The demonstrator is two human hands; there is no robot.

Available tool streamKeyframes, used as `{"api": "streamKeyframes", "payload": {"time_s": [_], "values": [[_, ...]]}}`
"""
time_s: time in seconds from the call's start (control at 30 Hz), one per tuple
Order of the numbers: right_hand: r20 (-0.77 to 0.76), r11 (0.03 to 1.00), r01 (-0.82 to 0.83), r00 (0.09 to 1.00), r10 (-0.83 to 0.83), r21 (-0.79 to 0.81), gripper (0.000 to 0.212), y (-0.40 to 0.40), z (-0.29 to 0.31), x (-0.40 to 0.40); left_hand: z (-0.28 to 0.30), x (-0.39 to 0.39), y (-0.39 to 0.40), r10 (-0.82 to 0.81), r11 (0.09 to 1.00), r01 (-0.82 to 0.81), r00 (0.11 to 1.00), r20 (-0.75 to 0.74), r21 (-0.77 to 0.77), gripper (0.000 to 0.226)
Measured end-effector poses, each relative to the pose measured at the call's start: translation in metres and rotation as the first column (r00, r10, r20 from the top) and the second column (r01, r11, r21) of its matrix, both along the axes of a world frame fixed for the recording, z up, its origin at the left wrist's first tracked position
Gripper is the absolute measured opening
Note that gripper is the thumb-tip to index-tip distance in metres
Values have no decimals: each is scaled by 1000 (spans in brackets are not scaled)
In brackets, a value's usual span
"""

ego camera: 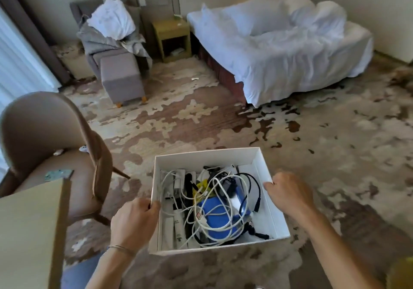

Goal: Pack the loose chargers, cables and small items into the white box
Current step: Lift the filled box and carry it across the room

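The white box (207, 155) is held in the air above the carpet, lidless. My left hand (134, 219) grips its left wall, thumb over the rim. My right hand (288, 191) grips its right wall. Inside lies a tangle of white cables (202, 201) and black cables (253, 188) over a blue item (218, 210). White chargers (178, 181) lie along the left side, and a yellow item (202, 187) shows in the middle.
A beige chair (42, 132) stands at the left with small white items (83, 148) on its seat. A light tabletop corner (31, 221) is at the lower left. Beyond are a grey ottoman (121, 78), a nightstand (173, 38) and a bed (286, 49).
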State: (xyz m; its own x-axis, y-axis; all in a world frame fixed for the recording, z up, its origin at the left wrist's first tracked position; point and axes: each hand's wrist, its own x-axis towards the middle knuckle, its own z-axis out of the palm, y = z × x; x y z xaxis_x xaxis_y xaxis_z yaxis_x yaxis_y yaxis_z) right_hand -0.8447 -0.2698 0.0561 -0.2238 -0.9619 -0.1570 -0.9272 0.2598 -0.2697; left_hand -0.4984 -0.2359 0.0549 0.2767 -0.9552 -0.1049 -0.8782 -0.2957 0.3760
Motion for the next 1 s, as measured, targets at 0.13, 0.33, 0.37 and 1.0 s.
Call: {"api": "streamKeyframes", "payload": {"time_s": [0.13, 0.33, 0.37, 1.0], "values": [[27, 989, 146, 989, -147, 16, 50, 28, -3, -100, -2, -97, -19, -148, 989, 148, 989, 5, 20, 51], [81, 943, 332, 939, -334, 36, 50, 79, -8, -224, -3, -233, -39, -350, 936, 349, 936, 41, 38, 50], [91, 931, 364, 926, -366, 37, 50, 89, -9, -242, -3, -253, -41, -381, 924, 379, 924, 40, 44, 50], [185, 438, 896, 419, -889, 72, 43, 258, -27, -451, -14, -591, -47, -845, 534, 842, 534, 30, 78, 47]]}}
